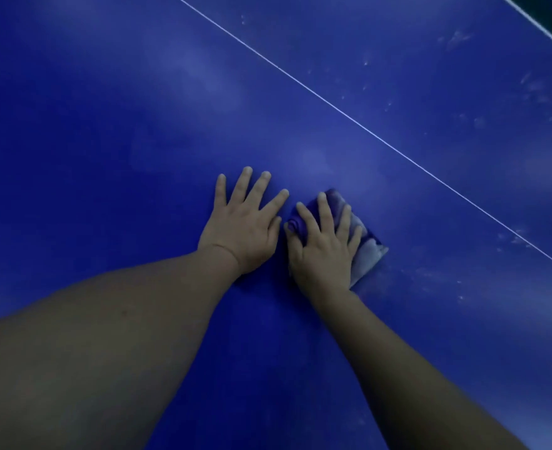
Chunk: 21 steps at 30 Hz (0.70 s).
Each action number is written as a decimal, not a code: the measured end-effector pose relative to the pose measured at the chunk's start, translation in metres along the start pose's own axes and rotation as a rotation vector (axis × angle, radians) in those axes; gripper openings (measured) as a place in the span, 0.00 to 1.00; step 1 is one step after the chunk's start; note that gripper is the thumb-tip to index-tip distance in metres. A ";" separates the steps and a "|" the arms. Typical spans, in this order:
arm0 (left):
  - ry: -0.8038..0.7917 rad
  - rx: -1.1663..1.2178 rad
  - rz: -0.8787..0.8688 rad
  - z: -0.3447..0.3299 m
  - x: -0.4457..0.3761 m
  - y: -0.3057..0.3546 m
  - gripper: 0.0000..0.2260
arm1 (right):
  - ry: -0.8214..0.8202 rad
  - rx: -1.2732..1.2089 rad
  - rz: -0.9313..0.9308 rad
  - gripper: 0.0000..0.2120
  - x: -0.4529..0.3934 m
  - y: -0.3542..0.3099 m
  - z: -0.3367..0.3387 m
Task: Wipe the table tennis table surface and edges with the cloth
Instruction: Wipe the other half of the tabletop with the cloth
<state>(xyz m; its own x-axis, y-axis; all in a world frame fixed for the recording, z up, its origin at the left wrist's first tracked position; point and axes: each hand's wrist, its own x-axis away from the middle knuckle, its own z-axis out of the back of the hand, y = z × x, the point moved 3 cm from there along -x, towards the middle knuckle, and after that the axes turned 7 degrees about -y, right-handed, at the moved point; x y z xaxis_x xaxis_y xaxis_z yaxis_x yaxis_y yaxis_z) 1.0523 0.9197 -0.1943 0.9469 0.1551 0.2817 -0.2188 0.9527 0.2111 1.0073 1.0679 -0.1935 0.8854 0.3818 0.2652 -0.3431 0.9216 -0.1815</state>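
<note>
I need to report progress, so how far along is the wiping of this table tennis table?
Looks done: the blue table left of the white line shows no specks. In hand: the right hand presses the cloth flat; the left hand rests flat beside it. Left: pale specks beyond the line and the edge.

Right hand (321, 245) pressing folded cloth (365, 251) flat on blue table (105, 141), left hand (245, 222) spread just beside it, white line (365, 129) beyond fingertips
</note>
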 end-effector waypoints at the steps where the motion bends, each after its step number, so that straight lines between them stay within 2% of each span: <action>1: 0.001 -0.006 -0.004 -0.001 0.001 0.000 0.27 | -0.001 0.008 0.019 0.30 -0.016 -0.003 0.004; 4: 0.000 -0.005 -0.014 -0.001 0.001 0.000 0.28 | -0.009 0.034 0.035 0.27 -0.065 0.003 0.018; 9: 0.010 0.012 -0.044 -0.001 -0.001 0.000 0.28 | 0.072 -0.090 -0.347 0.25 -0.074 0.053 0.035; 11: 0.016 0.004 -0.057 -0.002 -0.002 0.000 0.28 | 0.078 -0.097 -0.405 0.26 -0.054 0.048 0.027; 14: 0.012 -0.018 -0.078 -0.002 -0.002 0.001 0.28 | 0.041 -0.058 -0.293 0.28 -0.049 0.022 0.018; 19: 0.027 -0.045 -0.099 -0.002 0.000 0.001 0.28 | 0.039 -0.029 -0.125 0.26 -0.130 0.007 0.037; 21: 0.030 -0.040 -0.104 -0.002 0.000 0.001 0.27 | 0.054 -0.050 -0.145 0.26 -0.155 0.023 0.048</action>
<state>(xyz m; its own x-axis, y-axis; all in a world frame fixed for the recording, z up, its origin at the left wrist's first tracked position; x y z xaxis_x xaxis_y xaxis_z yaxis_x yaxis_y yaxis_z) 1.0528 0.9215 -0.1957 0.9708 0.0620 0.2317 -0.1099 0.9736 0.1999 0.8472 1.0332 -0.1930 0.9405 0.2396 0.2410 -0.1957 0.9617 -0.1921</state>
